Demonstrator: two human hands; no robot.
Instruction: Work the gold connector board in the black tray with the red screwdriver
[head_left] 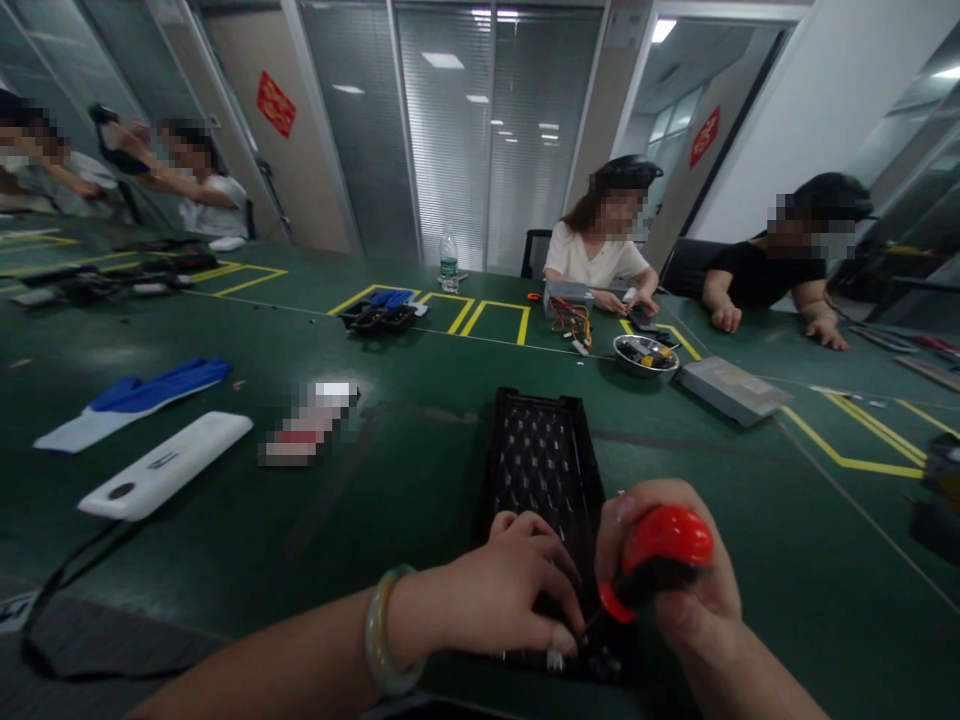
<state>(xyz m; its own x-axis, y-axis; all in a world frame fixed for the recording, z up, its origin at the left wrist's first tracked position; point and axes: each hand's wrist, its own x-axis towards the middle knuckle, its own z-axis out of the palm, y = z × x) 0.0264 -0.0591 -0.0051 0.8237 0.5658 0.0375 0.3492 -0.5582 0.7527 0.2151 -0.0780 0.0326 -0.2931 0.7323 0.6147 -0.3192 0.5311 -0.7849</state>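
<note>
In the head view, a long black plastic casing (537,450) with rows of small pale shapes inside lies on the table before me. My right hand (705,590) is wrapped round the red and black handle of a screwdriver (667,548), whose thin shaft slants down left into the casing's near end. My left hand (499,590), a bangle on its wrist, reaches over that end. Its fingers are bent, and thumb and fingertips come together beside the screwdriver's tip. Whatever they pinch is too small to make out. A small pale piece (555,660) shows just below the left thumb.
On the green table (405,500) lie a blue-and-white glove (150,392), a white strapped device (169,465) and a blurred-out item (311,425). Farther off are a metal bowl (646,356) of parts, a grey metal box (733,388) and a bottle (448,262). Several people sit around the table.
</note>
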